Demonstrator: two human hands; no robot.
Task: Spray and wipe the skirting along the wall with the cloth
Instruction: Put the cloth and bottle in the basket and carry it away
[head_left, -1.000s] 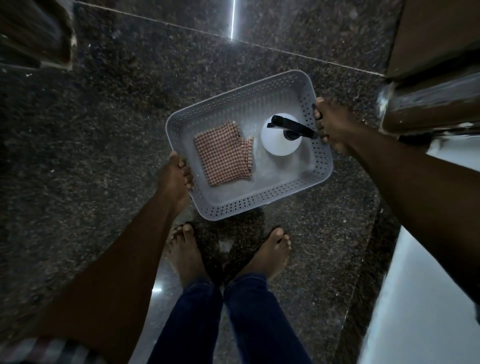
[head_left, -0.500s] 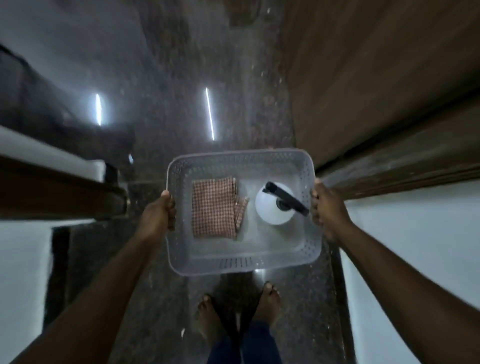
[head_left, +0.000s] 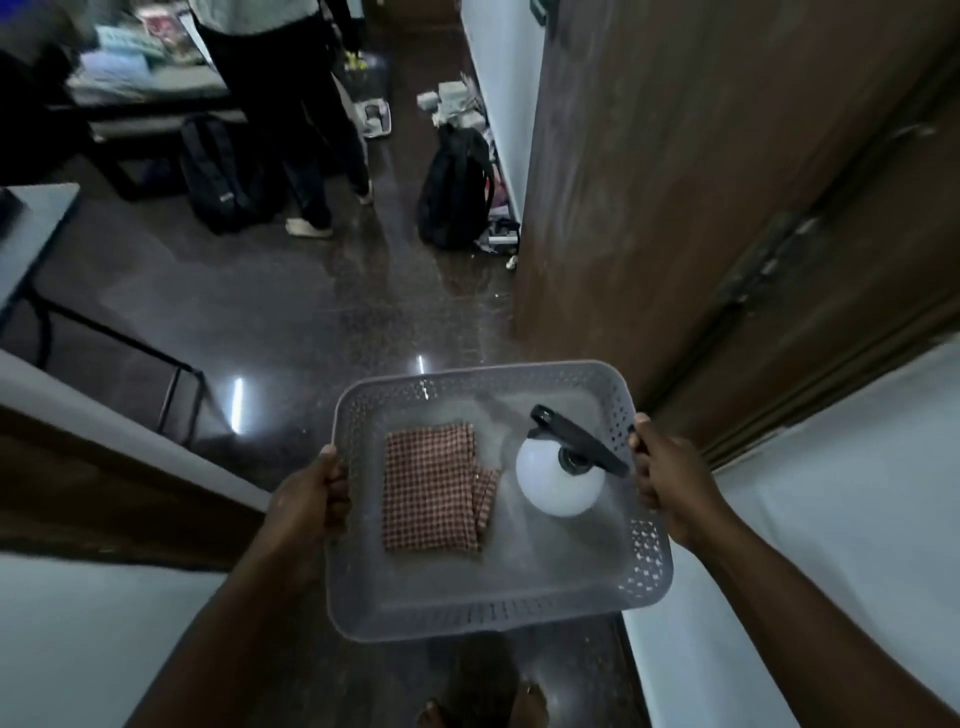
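Observation:
A grey perforated plastic basket (head_left: 498, 613) is carried level in front of me. My left hand (head_left: 311, 499) grips its left rim and my right hand (head_left: 670, 483) grips its right rim. Inside lie a folded red-and-white checked cloth (head_left: 431, 493) on the left and a white spray bottle (head_left: 558, 480) with a black trigger head on the right. Dark skirting (head_left: 631, 670) runs along the foot of the white wall at my right.
A brown wooden door (head_left: 675, 182) stands open at right. Ahead on the dark polished floor are two black backpacks (head_left: 454, 187), a person's legs (head_left: 306, 130), a table (head_left: 145, 88) and scattered items by the wall. A metal-framed table (head_left: 31, 228) is at left.
The basket has been lifted off the floor and carried up; my view has tilted from straight down at my feet to forward into the room.

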